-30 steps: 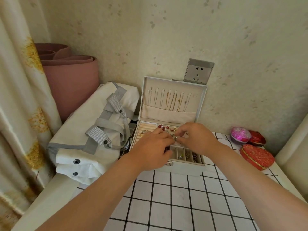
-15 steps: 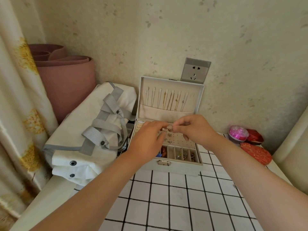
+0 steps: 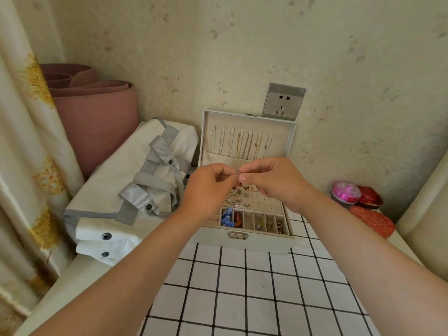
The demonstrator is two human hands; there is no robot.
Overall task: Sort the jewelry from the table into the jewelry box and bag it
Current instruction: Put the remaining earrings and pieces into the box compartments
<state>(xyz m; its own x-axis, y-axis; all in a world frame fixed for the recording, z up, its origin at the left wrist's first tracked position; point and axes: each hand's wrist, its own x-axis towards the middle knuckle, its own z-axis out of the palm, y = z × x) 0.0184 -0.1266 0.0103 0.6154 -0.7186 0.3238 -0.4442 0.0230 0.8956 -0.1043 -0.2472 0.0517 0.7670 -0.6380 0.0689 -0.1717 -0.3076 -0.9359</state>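
Open from front over checked cloth (image 3: 242, 287) up to jewelry box (image 3: 261, 244) front wall. Blocked at back: upright lid (image 3: 249, 122) vs wall. Tight on left: white bag (image 3: 116, 180) just beside box, rolled mat (image 3: 97, 122) & curtain (image 3: 24, 141) beyond. On right: strip of cloth, then pink tub (image 3: 346, 191) & red boxes (image 3: 371, 221) near corner. Above earring panel: left hand (image 3: 208, 190) & right hand (image 3: 278, 180) pinching small metal piece (image 3: 238, 173). Unblocked from above at front compartments.

The left hand (image 3: 208, 187) and right hand (image 3: 274, 180) are no longer down in the jewelry box (image 3: 244, 243) tray. They now meet above it, fingertips pinching a tiny silvery piece (image 3: 238, 173) between them. Below the grip, the earring panel (image 3: 257, 202) now lies uncovered.
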